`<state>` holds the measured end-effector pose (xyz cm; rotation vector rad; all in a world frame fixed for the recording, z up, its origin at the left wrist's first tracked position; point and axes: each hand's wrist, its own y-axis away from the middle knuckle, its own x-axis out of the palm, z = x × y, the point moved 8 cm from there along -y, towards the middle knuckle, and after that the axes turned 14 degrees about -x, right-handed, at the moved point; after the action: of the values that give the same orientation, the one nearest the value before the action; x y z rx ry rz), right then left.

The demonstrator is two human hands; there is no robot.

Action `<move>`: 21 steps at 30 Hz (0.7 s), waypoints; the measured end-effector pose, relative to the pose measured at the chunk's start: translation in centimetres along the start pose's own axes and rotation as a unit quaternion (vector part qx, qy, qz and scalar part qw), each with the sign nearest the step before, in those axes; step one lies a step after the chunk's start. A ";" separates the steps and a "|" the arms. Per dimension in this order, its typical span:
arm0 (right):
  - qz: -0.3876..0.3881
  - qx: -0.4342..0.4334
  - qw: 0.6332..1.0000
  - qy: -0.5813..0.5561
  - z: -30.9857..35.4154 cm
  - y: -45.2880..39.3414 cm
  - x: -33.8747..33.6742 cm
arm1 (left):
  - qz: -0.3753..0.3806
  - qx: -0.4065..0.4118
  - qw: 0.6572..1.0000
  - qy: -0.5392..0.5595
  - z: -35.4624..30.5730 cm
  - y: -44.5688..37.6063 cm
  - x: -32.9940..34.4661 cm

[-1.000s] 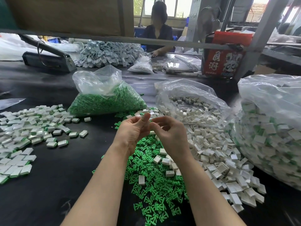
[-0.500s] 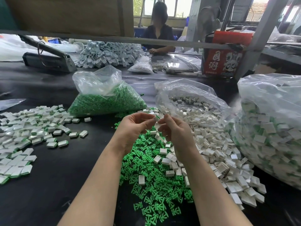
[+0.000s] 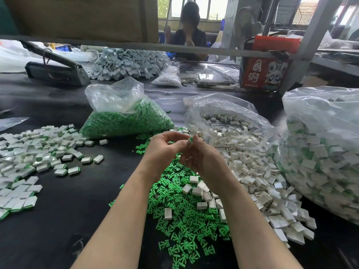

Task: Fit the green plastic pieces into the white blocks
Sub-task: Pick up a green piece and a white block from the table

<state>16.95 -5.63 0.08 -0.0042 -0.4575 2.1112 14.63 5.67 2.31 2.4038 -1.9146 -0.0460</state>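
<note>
Small white block w/ green showing at its end [image 3: 190,140] is held up between both hands, above the loose green pieces [image 3: 180,214] spread on the black table [image 3: 64,214]. Right hand [image 3: 204,162]: fingers curled, fingertips pinching the block; whether anything else sits in the palm, cannot tell. Left hand [image 3: 165,150]: fingers curled inward, tips meeting the right hand at the block; grip on it looks like a pinch, exact contact partly hidden. Loose white blocks [image 3: 258,183] lie to the right of the green pile, a few mixed on top of it, spilling from an open clear bag [image 3: 223,121]. Clear bag of green pieces [image 3: 124,117] sits behind the hands, to the left. Finished blocks w/ green edges [image 3: 33,158] are scattered at far left. Large clear bag of assembled pieces [image 3: 326,152] at right edge. Red carton [image 3: 266,68] and a second person [image 3: 189,33] at the back of the table.
</note>
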 end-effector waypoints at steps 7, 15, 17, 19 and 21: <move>0.000 -0.002 1.000 0.007 0.2 0.0 0.1 | -0.029 -0.022 0.999 -0.001 0.2 0.1 0.1; 0.007 -0.002 1.000 0.019 -0.1 0.0 0.1 | -0.008 -0.035 0.999 0.023 0.0 0.5 0.7; 0.015 -0.004 0.999 0.035 0.1 0.1 0.4 | -0.017 -0.039 0.999 0.030 0.1 0.4 0.7; 0.017 -0.003 0.999 0.041 0.1 0.1 0.6 | -0.027 -0.040 0.998 0.037 0.2 0.3 0.8; 0.015 0.004 0.999 0.033 0.0 0.1 0.6 | -0.031 -0.044 0.998 0.042 0.5 0.2 0.9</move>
<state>16.52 -5.22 0.17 -0.0757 -0.4115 2.1356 14.62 4.70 1.88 2.3678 -1.7655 -0.0305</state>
